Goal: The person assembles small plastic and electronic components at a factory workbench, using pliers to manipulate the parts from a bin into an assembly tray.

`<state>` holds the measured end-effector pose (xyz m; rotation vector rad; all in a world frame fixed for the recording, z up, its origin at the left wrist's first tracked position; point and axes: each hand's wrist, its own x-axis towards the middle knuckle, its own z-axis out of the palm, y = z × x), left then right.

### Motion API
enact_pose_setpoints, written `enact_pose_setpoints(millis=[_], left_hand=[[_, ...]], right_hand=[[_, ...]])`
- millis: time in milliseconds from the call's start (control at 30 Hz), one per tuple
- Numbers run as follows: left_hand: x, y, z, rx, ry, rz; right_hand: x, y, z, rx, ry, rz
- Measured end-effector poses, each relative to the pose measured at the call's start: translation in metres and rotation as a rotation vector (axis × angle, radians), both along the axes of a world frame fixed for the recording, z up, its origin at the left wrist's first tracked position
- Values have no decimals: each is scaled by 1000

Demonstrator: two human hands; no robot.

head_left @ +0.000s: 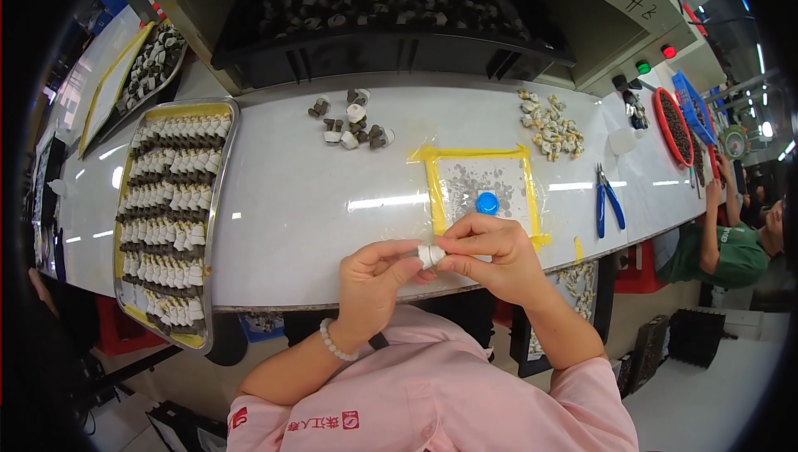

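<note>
Two-handed handling of a small white part [430,256], seen from above. The part lies between the two hands, in front of the torso and near the front edge of the surface [283,228]. The left hand [374,282] pinches its left end between thumb and forefinger; the right hand [490,259] pinches its right end likewise, so each grip is pressed together on the same piece. The step in hand appears to be fine fingertip work on this single part; the next move seems to call for steady, opposed pinches and small wrist turns. Fingers hide the part's ends, so their fit cannot be told.

Edges and room: the right hand overlaps the near side of the yellow tape frame [534,190], with a blue disc [487,203] just beyond it. To the right lie blue-handled pliers [615,205]. The widest open stretch of surface is at left, between the frame and the metal tray [191,104], whose raised rim bounds it.
</note>
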<state>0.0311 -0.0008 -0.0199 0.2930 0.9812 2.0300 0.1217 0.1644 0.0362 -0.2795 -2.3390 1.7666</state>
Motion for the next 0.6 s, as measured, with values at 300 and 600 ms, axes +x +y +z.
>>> enact_pose_setpoints(millis=[300,600], left_hand=[[0,4,0,19,-47,13],[-30,-44,30,-236,356,131]], right_hand=[[4,2,1,21,-5,-11],[1,73,1,592,48,-299]])
